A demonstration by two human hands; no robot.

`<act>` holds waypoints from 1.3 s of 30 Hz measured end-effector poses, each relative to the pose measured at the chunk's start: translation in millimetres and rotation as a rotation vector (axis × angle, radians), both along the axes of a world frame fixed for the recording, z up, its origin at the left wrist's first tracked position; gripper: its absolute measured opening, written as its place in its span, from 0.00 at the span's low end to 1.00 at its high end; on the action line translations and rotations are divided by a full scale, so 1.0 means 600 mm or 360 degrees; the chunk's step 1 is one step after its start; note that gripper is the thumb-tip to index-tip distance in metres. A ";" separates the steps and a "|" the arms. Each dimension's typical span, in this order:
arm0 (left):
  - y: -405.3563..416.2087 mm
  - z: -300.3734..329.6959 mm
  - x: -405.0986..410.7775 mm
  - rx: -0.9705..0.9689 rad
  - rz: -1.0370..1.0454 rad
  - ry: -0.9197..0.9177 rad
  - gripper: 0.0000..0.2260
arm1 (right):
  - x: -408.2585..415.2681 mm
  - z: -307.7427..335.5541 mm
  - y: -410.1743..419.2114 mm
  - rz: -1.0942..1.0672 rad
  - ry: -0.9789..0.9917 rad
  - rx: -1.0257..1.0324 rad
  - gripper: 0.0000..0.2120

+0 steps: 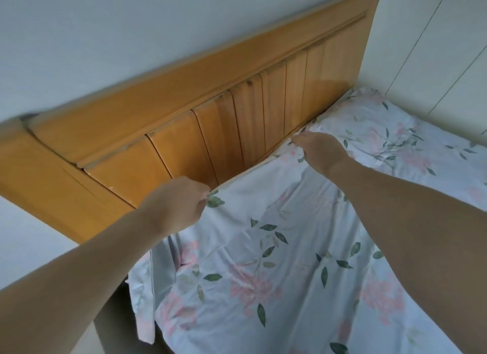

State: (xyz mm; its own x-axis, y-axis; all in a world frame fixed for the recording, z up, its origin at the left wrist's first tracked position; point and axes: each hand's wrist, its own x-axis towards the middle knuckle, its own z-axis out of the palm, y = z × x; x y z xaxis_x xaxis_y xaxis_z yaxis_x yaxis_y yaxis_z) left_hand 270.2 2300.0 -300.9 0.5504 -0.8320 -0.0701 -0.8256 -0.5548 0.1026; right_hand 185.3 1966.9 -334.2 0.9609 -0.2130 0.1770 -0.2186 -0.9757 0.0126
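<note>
A pale sheet (276, 243) printed with pink flowers and green leaves covers the bed. My left hand (176, 203) pinches its top corner close to the wooden headboard (184, 111). My right hand (320, 148) grips the sheet's top edge further right, where the fabric bunches against the headboard. Between the two hands the edge runs taut along the foot of the headboard. The sheet's left side hangs over the edge of the bed.
A white wall (105, 37) stands behind the headboard. White panelling (434, 50) borders the bed on the right. The floor (31, 243) shows pale at the lower left, beside the bed.
</note>
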 end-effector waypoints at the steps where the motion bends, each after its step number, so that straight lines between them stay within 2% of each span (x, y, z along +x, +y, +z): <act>1: -0.001 -0.025 -0.013 0.0047 -0.0015 -0.0007 0.09 | -0.010 -0.025 -0.002 0.0006 -0.0036 0.0030 0.16; 2: -0.006 -0.060 -0.032 0.0105 -0.0034 -0.0009 0.09 | -0.022 -0.058 -0.004 0.0001 -0.0050 0.0064 0.17; 4: -0.017 -0.162 -0.080 0.0201 -0.0049 0.0093 0.19 | -0.050 -0.145 -0.009 -0.0015 0.0031 0.0070 0.20; 7: -0.033 -0.358 -0.157 0.0361 -0.0046 0.0372 0.27 | -0.095 -0.320 -0.007 -0.0052 0.0432 -0.0006 0.19; 12: -0.045 -0.638 -0.268 0.0735 -0.0107 0.0808 0.34 | -0.180 -0.605 0.036 -0.0116 0.1078 -0.0058 0.14; 15: -0.048 -0.727 -0.301 0.0800 -0.0199 0.0839 0.36 | -0.228 -0.708 0.052 -0.0219 0.1045 -0.0011 0.17; 19: -0.048 -0.785 -0.307 0.0818 -0.0218 0.0698 0.38 | -0.248 -0.760 0.045 -0.0258 0.0839 0.0041 0.22; 28: -0.061 -0.818 -0.321 0.0947 -0.0142 0.0825 0.49 | -0.298 -0.820 0.045 -0.0208 0.0694 0.0146 0.27; 32: -0.067 -0.824 -0.326 0.0930 -0.0163 0.0782 0.49 | -0.314 -0.826 0.051 -0.0163 0.0545 0.0182 0.31; 36: -0.071 -0.826 -0.329 0.0990 -0.0148 0.0772 0.49 | -0.341 -0.817 0.059 0.0018 0.0620 0.0144 0.35; 39: -0.075 -0.807 -0.328 0.1146 -0.0172 0.0780 0.48 | -0.351 -0.802 0.072 -0.0076 0.0776 0.0115 0.33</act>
State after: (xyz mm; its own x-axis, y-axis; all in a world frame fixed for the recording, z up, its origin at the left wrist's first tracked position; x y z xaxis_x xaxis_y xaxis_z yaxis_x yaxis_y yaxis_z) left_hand 73.3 2254.7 -785.3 0.2416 -0.5404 -0.8060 -0.8321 -0.5427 0.1145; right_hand -25.0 2009.9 -815.4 0.9169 -0.2542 -0.3078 -0.2489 -0.9668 0.0573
